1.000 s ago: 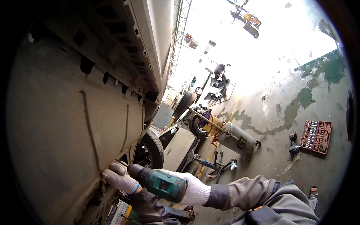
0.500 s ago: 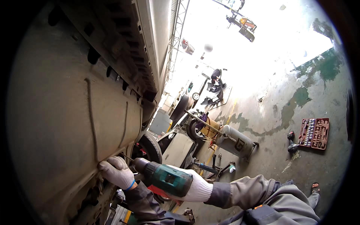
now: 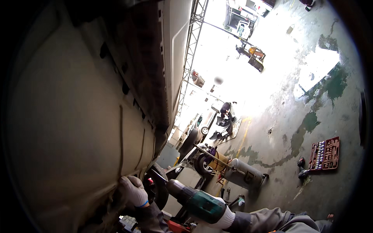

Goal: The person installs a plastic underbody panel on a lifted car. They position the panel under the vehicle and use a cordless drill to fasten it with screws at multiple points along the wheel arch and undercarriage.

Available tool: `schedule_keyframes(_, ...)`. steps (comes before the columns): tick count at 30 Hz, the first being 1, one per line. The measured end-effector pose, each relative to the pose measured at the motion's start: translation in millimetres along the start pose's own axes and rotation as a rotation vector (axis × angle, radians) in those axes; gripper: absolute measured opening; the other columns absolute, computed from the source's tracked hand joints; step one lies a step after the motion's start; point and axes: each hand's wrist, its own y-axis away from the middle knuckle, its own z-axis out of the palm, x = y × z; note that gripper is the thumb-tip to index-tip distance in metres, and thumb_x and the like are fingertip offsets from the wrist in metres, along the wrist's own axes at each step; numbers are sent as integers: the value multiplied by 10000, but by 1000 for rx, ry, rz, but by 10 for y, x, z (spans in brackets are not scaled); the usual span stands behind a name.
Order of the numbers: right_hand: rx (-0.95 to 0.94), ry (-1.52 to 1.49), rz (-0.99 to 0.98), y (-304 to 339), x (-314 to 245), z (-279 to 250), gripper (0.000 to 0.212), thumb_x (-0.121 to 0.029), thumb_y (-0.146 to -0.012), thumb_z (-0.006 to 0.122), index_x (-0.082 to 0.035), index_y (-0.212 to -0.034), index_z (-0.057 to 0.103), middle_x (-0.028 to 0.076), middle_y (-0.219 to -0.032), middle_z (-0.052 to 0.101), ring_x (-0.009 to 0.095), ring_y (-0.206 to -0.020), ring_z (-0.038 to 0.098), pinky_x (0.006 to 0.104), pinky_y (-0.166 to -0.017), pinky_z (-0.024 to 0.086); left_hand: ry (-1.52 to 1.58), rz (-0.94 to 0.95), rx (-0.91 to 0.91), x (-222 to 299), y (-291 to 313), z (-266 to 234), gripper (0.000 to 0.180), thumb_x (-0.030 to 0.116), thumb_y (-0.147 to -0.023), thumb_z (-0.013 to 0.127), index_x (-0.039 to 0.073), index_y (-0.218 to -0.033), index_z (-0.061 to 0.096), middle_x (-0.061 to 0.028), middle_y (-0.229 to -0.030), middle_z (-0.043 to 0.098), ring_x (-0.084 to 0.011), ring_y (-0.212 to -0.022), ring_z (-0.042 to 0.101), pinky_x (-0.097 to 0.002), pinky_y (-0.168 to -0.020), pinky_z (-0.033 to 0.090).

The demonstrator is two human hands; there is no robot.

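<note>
A large beige vehicle panel [image 3: 89, 128] with dark raised ridges fills the left side. My left hand [image 3: 134, 190], in a white knit glove, is at the panel's lower edge with its fingers curled. What lies under those fingers is hidden. A green power drill [image 3: 206, 204] is in my right hand [image 3: 227, 218], also gloved; the fingers around its handle are mostly out of sight. From its chuck a thin bit [image 3: 158, 175] points up and left, apart from my left hand.
Behind the drill are a tire [image 3: 159, 190], a grey cylindrical tank [image 3: 244, 173] and a yellow tank [image 3: 219, 161]. A red-brown socket case [image 3: 325, 154] lies open on the floor at right, beside another cordless tool [image 3: 302, 169]. Farther back, a person [image 3: 225, 110] is by black parts.
My right hand has drawn the drill right and down, away from my left hand and the panel. The view has shifted, so the surroundings sit differently. My left hand stays at the panel edge.
</note>
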Motion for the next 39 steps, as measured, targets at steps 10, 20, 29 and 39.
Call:
schedule_keyframes(10,180,499,-312,-53,-222,-253,367,-136,-785,720,-69,-1138,647,110,-1022,663,282,-957,644,368,-809,533,-169,-71,76,148,120,117,498,404,-1016,440,124,-613,355,25,-493,368,-81,-413,306,-253,-390,206)
schedule_keyframes(20,73,648,-356,-55,-562,-400,398,-88,-805,714,-20,-1186,621,109,-1123,659,256,-1022,657,322,-902,533,-259,-56,79,278,99,43,489,379,-1013,424,119,-601,384,12,-487,414,-89,-411,343,-243,-397,229)
schedule_keyframes(29,88,-229,162,320,-519,-143,442,-158,-1012,430,3,-1421,385,137,-1307,559,228,-1122,617,329,-986,513,-292,-77,55,165,26,10,499,352,-973,476,106,-549,384,16,-469,391,-91,-401,301,-262,-413,204)
schedule_keyframes(39,175,318,121,474,-326,-8,427,-52,-974,486,0,-1394,430,133,-1262,592,213,-1083,629,327,-966,532,-244,-6,10,149,-23,49,529,453,-942,548,118,-562,396,22,-480,411,-81,-410,319,-247,-406,192)
